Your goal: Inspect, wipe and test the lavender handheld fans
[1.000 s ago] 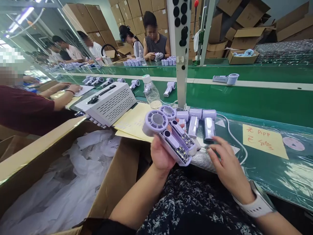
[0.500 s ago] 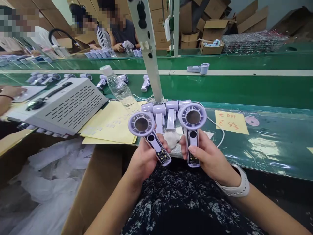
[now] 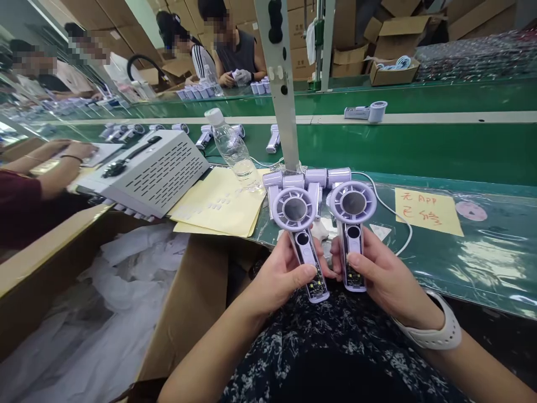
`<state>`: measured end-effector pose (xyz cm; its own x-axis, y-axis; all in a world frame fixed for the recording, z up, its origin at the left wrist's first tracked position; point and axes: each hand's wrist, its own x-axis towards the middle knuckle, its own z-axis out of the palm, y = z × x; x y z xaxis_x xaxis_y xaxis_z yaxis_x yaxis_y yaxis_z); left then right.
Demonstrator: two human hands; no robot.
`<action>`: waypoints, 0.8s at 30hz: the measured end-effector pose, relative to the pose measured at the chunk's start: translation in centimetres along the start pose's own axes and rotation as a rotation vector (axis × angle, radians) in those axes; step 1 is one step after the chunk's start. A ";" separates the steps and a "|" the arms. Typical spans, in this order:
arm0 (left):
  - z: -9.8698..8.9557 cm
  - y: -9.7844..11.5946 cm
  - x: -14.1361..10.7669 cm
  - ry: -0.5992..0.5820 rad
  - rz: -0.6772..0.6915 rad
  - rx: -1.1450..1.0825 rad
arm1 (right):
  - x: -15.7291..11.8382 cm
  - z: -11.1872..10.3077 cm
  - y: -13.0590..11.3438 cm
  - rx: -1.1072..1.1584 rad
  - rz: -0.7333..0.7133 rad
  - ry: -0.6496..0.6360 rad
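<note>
in the left hand, a lilac handheld fan gripped by its handle, slightly tilted; in the right hand, a second lilac fan held the same way, both round heads facing the camera, at the near edge of a green desk in a busy workshop. glossy clear film covers the desktop. just behind the held pair lies a cluster of more fans, with a pale metal post rising at its back and a white cable curving around to the right. left of the cluster are yellow sheets, a clear bottle and a grey vented box. an open carton holding white wrapping hems in the left forearm. the front edge runs off past the right wrist, where the widest stretch of desktop carries a yellow note. beyond, people work before stacked boxes.
</note>
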<state>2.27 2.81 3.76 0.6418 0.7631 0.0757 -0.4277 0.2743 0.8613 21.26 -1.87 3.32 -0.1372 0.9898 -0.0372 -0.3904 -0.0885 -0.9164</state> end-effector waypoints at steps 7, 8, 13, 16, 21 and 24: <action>0.1 0.3 -0.2 0.052 0.013 -0.022 | -0.3 0.3 0.0 0.057 -0.018 -0.044; 0.2 0.4 -0.3 0.043 0.009 -0.034 | -0.3 0.3 0.0 0.050 -0.023 -0.057; 0.1 0.3 -0.4 0.036 0.009 -0.058 | -0.4 0.1 0.1 0.010 -0.017 -0.067; -0.2 -0.1 0.1 0.087 0.001 -0.087 | -0.3 0.1 0.3 0.030 -0.013 -0.052; -0.8 -0.9 0.5 0.159 0.000 -0.111 | -0.2 0.1 0.8 0.072 -0.014 -0.020; -0.8 -1.0 0.2 0.110 0.002 -0.068 | -0.3 0.0 0.9 0.040 -0.009 -0.057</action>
<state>2.28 3.19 2.52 0.5690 0.8222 0.0188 -0.4732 0.3086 0.8251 20.94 -2.22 2.46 -0.1845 0.9828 -0.0048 -0.4278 -0.0847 -0.8999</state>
